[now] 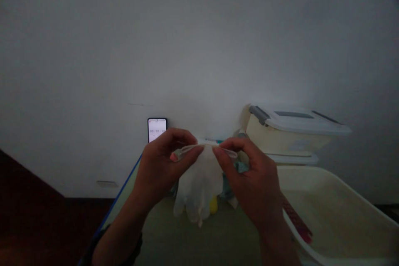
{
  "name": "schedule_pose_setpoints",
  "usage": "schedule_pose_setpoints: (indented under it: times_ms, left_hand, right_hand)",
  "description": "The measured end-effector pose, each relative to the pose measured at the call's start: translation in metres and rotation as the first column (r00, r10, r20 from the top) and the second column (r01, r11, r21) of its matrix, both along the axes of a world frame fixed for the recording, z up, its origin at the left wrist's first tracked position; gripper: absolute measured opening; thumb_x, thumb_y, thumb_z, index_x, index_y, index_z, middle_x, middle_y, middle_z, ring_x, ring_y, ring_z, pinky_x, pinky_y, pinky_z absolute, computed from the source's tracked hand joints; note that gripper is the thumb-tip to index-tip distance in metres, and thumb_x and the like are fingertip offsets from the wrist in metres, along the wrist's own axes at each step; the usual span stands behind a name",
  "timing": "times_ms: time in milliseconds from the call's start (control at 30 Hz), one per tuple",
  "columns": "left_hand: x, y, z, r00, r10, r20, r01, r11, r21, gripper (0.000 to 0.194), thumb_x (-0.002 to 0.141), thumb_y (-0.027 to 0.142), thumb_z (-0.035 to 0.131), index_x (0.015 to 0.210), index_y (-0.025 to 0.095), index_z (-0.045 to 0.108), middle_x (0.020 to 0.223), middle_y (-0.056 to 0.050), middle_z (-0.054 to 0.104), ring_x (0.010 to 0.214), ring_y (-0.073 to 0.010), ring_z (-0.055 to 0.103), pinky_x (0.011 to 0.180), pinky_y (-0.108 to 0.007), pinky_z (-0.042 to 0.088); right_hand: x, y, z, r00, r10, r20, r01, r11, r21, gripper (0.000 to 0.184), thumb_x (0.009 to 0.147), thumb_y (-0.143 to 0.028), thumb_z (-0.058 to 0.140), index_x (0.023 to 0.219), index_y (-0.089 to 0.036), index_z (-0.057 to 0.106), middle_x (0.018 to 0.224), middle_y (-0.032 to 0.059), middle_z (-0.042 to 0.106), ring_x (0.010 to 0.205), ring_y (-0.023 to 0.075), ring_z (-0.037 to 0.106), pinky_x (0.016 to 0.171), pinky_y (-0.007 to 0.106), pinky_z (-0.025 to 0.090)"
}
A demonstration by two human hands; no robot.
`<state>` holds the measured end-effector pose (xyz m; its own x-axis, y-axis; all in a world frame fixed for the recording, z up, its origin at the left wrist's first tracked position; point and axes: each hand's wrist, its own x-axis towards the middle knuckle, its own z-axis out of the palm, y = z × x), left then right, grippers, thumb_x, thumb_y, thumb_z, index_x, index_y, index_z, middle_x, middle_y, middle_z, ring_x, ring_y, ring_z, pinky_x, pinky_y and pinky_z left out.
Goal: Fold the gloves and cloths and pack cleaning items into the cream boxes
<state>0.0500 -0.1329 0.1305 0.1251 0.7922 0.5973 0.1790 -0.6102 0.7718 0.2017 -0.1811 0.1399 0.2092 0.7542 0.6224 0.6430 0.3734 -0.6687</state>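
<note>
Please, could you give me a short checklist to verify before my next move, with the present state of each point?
1. Left hand grips the glove by its cuff: ok.
2. Right hand grips the cuff too: ok.
3. Glove fingers hang downward: ok.
4. Glove has no holes: cannot tell, the picture is too dim and blurred.
5. Whole phone screen visible: not ok, the left hand covers its lower part.
6. Right forearm clear of the basin: cannot tell, they appear close in this view.
</note>
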Motion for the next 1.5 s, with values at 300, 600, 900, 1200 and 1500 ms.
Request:
schedule_pose_setpoints:
  times_ms: [300,600,900,1200,1500]
  left_hand:
    - [0.002,-0.003,0.002,0.995,-0.080,-0.055,0.079,0.997,-0.021,0.013,0.075,0.023,0.067,0.084,0.019,0.059,0.078,0.001,0.065,0.071,-0.0107,0.062,0.061,-0.019,0.049]
    - [-0.005,0.002,0.003,0.989,-0.097,-0.112,0.094,0.995,-0.035,0.009,0.077,0.025,0.064,0.085,0.020,0.064,0.080,-0.001,0.069,0.072,-0.0138,0.064,0.062,-0.021,0.051]
    - [-0.008,0.003,0.006,0.976,0.025,-0.215,-0.013,0.998,0.054,0.013,0.075,0.026,0.066,0.086,0.020,0.066,0.078,0.000,0.069,0.071,-0.0127,0.063,0.066,-0.022,0.051]
    - [-0.005,-0.002,0.014,0.942,0.068,-0.327,-0.034,0.993,0.109,0.008,0.076,0.024,0.064,0.077,0.018,0.069,0.071,0.000,0.068,0.064,-0.0115,0.061,0.059,-0.020,0.047]
    - [-0.004,-0.003,0.012,0.991,0.027,-0.132,-0.029,1.000,-0.008,0.010,0.071,0.027,0.070,0.076,0.019,0.069,0.067,0.000,0.071,0.059,-0.0130,0.065,0.054,-0.020,0.051]
  right_hand:
    - [-0.006,0.004,-0.006,0.998,0.068,0.008,-0.068,0.997,0.024,0.004,0.078,-0.023,0.061,0.079,-0.019,0.058,0.072,-0.0032,0.062,0.067,0.0106,0.057,0.063,0.023,0.043]
    - [-0.003,0.007,-0.007,0.999,0.033,0.027,-0.034,0.999,0.014,0.005,0.079,-0.025,0.060,0.080,-0.020,0.058,0.073,-0.0022,0.063,0.069,0.0118,0.059,0.063,0.024,0.044]
    - [0.002,0.005,-0.006,0.997,0.039,0.073,-0.041,0.999,0.033,0.006,0.080,-0.025,0.060,0.083,-0.021,0.062,0.078,-0.0027,0.065,0.071,0.0102,0.059,0.067,0.021,0.045]
    - [0.000,0.004,-0.004,0.993,0.093,0.071,-0.095,0.995,0.029,0.004,0.080,-0.024,0.060,0.082,-0.021,0.062,0.077,-0.0009,0.066,0.071,0.0130,0.060,0.066,0.025,0.046]
    - [0.000,0.000,0.001,0.929,0.328,-0.170,-0.349,0.930,-0.118,0.016,0.087,-0.026,0.049,0.087,-0.021,0.063,0.086,0.0021,0.069,0.080,0.0147,0.064,0.072,0.028,0.051]
